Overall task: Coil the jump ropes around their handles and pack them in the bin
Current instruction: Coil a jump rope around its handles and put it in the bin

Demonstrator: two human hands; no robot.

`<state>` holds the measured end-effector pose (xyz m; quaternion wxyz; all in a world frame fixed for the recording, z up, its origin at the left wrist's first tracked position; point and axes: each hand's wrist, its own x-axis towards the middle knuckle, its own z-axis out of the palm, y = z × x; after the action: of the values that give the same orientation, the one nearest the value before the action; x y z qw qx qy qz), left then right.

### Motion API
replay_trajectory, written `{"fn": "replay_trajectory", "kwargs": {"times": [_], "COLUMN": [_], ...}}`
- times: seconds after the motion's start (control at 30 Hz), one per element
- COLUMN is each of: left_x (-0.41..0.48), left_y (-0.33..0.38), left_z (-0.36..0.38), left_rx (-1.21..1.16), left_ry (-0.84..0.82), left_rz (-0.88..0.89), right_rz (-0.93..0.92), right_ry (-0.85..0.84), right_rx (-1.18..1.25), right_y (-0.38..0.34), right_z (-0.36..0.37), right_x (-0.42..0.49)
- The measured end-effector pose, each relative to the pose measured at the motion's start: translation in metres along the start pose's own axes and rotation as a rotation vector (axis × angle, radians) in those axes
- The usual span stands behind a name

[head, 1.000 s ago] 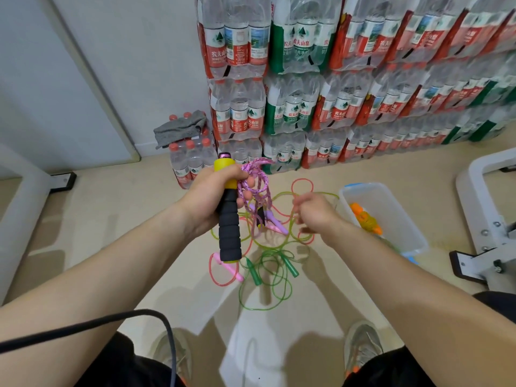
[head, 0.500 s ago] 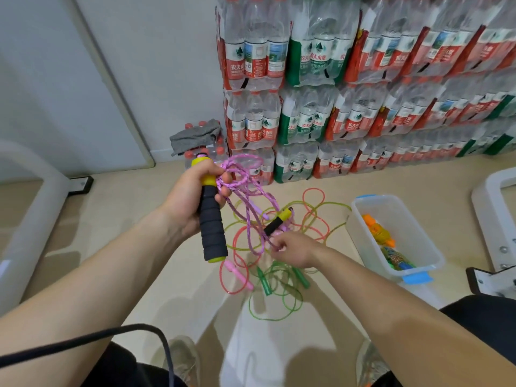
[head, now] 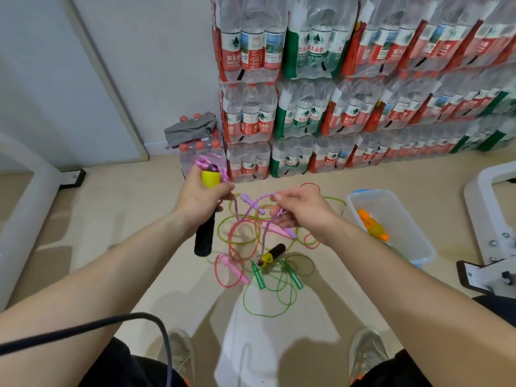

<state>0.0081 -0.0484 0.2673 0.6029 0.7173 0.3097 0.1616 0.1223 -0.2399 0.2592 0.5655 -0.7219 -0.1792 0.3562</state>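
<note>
The left hand [head: 202,201] is clenched round a black foam jump-rope handle with a yellow end cap [head: 205,238]. It holds the handle upright with the cap on top. A pink-and-purple braided rope [head: 263,241] loops over that cap and runs across to the right hand [head: 303,212], which pinches it between thumb and fingers. Below the right hand the same rope drops to its second black-and-yellow handle [head: 273,255], low over the heap; whether this handle touches the floor cannot be told. On the beige floor [head: 125,219] under the hands lie a thin green rope with green handles [head: 258,277] and a thin pink rope with pink handles [head: 234,270], loose and tangled together. To the right stands a clear plastic bin [head: 405,216] with an orange-and-yellow bundle [head: 372,224] inside it. Shrink-wrapped packs of water bottles [head: 307,107] are stacked against the wall, and a grey cloth [head: 192,129] lies on a low pack. A black cable [head: 83,329] crosses the lower left.
</note>
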Motion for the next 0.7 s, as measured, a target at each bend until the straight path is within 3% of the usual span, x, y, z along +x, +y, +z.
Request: {"fn": "replay_trajectory", "kwargs": {"times": [0.3, 0.5, 0.7], "left_x": [-0.030, -0.037, -0.038], "left_y": [-0.001, -0.005, 0.009], "left_z": [0.051, 0.069, 0.076], "left_rx": [0.080, 0.266, 0.182], "left_ry": [-0.385, -0.282, -0.170], "left_rz": [0.070, 0.141, 0.116], "right_rz": [-0.028, -0.027, -0.071], "right_ry": [0.097, 0.069, 0.127], "right_rx": [0.411, 0.597, 0.710], "right_y": [-0.036, -0.044, -0.045], "right_z": [-0.013, -0.022, -0.032], "right_x": [-0.014, -0.024, -0.025]}}
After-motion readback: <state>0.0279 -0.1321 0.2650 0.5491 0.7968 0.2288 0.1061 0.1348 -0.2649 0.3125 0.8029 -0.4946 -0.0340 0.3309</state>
